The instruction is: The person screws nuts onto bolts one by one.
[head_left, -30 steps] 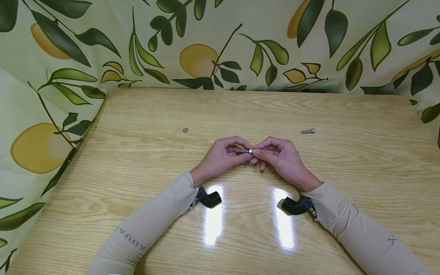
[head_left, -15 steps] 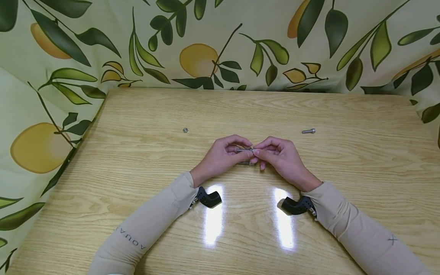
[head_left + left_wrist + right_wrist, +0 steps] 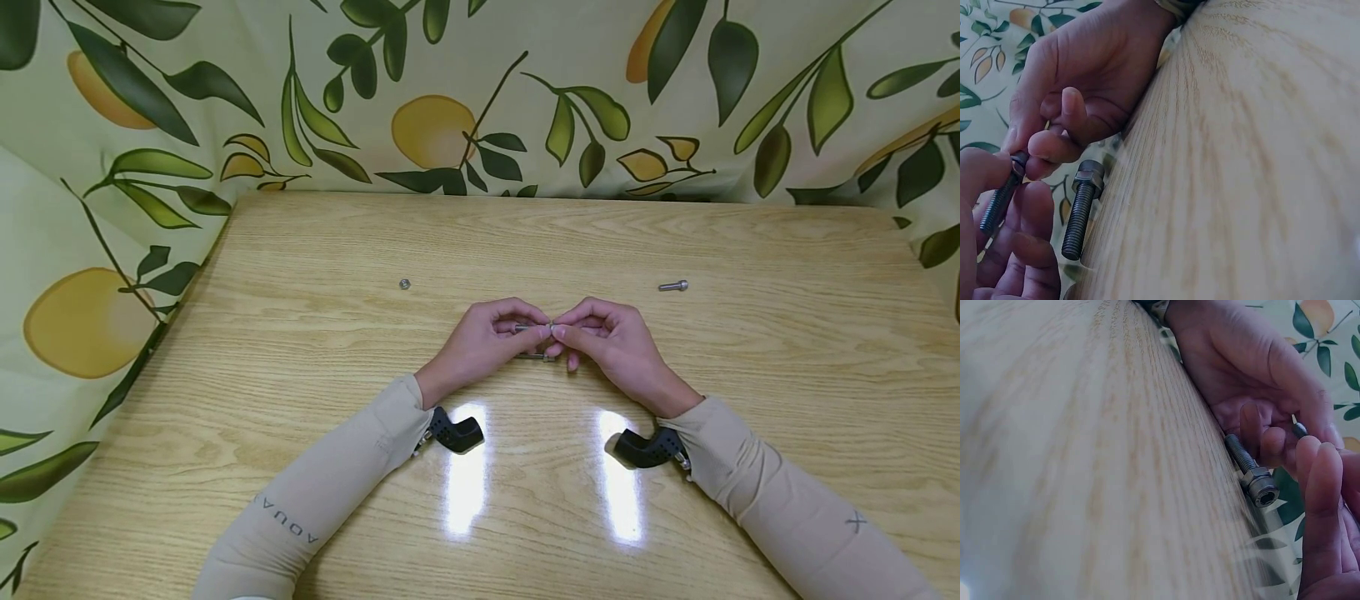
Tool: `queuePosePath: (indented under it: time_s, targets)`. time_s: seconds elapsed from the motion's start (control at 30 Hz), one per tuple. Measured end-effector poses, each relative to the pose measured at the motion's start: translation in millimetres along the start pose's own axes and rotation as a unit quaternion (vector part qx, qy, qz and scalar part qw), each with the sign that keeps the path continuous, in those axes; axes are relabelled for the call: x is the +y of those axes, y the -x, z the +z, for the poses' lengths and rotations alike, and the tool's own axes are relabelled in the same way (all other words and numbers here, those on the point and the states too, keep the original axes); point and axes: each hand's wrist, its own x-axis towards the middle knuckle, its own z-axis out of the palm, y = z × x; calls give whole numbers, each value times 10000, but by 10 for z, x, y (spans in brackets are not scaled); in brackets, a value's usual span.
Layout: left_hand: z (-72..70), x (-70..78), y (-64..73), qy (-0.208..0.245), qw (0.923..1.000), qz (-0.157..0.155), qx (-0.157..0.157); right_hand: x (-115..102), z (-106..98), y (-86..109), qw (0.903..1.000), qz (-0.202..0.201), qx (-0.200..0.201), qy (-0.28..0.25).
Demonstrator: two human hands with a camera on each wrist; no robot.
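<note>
Both hands meet over the middle of the table, around one small metal bolt [image 3: 999,203]. My right hand [image 3: 618,342] pinches its head end between thumb and index finger. At the nut [image 3: 1018,167], which sits on the bolt close to the head, my left hand [image 3: 491,337] pinches with its fingertips; these cover most of the nut in the head view. The threaded shank points left, toward the left palm. Just below the hands lies a second bolt [image 3: 1241,453] with a nut [image 3: 1087,178] threaded up against its socket head.
A loose nut [image 3: 405,284] lies on the wooden table [image 3: 315,250] to the back left. Farther right is another bolt [image 3: 673,286], lying on its side. Behind the table hangs a leaf-and-fruit patterned cloth [image 3: 570,50]. Black wrist devices [image 3: 457,433] sit under both sleeves.
The left fingertips shift a little over the nut, which showed bright a second ago and is now mostly covered. Both arms and the things on the table stay in place.
</note>
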Motion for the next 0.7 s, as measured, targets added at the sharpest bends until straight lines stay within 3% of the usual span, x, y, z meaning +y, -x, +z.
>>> queuePosePath:
  time_s: [0.23,0.53,0.7]
  targets:
    - [1,-12,-6,-70,9998,161,8,-7,0,0,10000,35,-22,37]
    - [-2,-4,-3,-200,9998,-8,29,-3,-2,3,10000,6,-37,42]
    - [-2,-2,4,-173,9997,166,53,3,-3,0,10000,-2,-48,86]
